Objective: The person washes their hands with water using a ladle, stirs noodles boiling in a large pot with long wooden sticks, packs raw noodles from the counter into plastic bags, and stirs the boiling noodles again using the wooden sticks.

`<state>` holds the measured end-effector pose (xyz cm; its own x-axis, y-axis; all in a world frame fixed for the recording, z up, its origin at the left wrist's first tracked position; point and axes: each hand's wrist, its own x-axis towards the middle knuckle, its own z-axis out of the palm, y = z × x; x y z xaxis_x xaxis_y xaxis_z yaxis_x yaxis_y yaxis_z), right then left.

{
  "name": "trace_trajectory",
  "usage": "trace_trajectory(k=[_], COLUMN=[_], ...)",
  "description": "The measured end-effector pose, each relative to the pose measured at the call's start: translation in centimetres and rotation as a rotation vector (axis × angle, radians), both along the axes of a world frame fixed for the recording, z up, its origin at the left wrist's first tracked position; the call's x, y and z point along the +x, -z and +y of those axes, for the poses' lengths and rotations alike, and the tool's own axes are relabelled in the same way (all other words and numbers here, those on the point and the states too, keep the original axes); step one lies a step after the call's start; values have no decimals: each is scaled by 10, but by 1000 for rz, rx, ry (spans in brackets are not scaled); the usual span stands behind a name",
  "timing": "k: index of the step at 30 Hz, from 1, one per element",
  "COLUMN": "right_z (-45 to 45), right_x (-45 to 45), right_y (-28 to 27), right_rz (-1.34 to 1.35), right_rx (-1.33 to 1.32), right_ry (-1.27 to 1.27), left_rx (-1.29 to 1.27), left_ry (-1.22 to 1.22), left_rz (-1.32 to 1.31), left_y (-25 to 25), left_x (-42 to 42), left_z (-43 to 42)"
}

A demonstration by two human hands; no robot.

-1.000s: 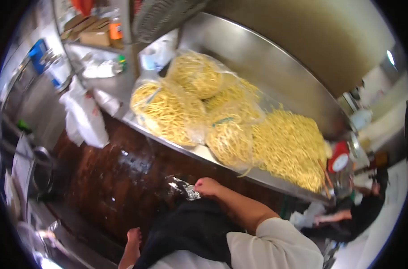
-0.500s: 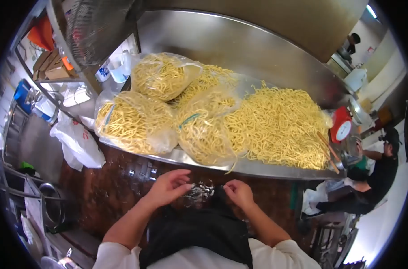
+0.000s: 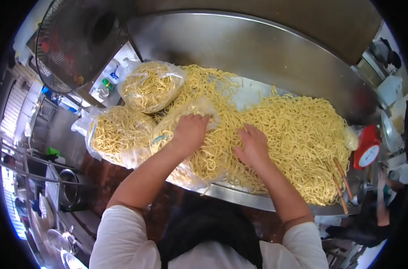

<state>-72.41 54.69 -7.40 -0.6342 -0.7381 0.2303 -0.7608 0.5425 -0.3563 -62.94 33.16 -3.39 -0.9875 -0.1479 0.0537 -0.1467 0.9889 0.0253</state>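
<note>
My left hand [image 3: 191,133] has its fingers curled over the upper part of an open plastic bag [image 3: 204,106] of yellow noodles. The bag lies on its side, its mouth facing the loose noodle heap [image 3: 298,139]. My right hand [image 3: 252,147] is at the near left part of that heap, thumb and fingers apart, its fingertips at the noodles. Two more filled bags rest to the left: one at the back [image 3: 152,87] and one in front [image 3: 119,134].
A steel worktop [image 3: 249,92] with a tall back panel carries everything. Long wooden chopsticks [image 3: 343,179] lie at the heap's right edge, near a red scale [image 3: 367,148]. A fan [image 3: 74,45] hangs at upper left. Another person's arm [image 3: 382,201] shows at far right.
Both hands have moved forward from in front of my apron onto the noodles. The left has come onto the middle bag, the right to the heap. My view has shifted closer over the worktop.
</note>
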Motion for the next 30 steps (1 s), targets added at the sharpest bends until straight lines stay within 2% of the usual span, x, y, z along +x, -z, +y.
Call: trace_trajectory(k=[3,5,6,9,12,15,17,19,23,24,27,29,30], right_z=[-40,-66,-79,-106,-104,-79,-69,-71,-122,-136,-166,-182,-181], right_x=[-32,-47,-49,-47,-31,-6,11,20,30,37,70,100,115], right_y=[11,22,25,27,20,9,3,-7,-38,-41,-31,-7,5], right_rz=[43,58,-15,-199,-240,-172,-186,-269,-490,-505,-400,-304,-312], right_rx=[148,213,239,350,472,428,345,161,-218,-269,-361,-359,-360], right_ry=[-67,-135,-170,-231,-263,-291,-291,-305,-472,-504,-505,-472,-476], left_rx=[175,923,1300,1636,1452,1533,1165,1546,1904,1929,2094,2230,2280], left_ry=[-51,-162,-217,-89,-112,98,441,481,323,437,744,682,533], left_rz=[-25,54,94,-155,-588,-768,-356,-246,144,184,259,226,156], left_y=[4,3,2,-35,-63,-59,-37,-44,-147,-161,-150,-126,-116], left_x=[-9,-1,6,27,44,43,26,8,23,35,50,55,55], left_z=[-22,-32,-37,-55,-80,-69,-24,17,1,-6,-30,-34,-35])
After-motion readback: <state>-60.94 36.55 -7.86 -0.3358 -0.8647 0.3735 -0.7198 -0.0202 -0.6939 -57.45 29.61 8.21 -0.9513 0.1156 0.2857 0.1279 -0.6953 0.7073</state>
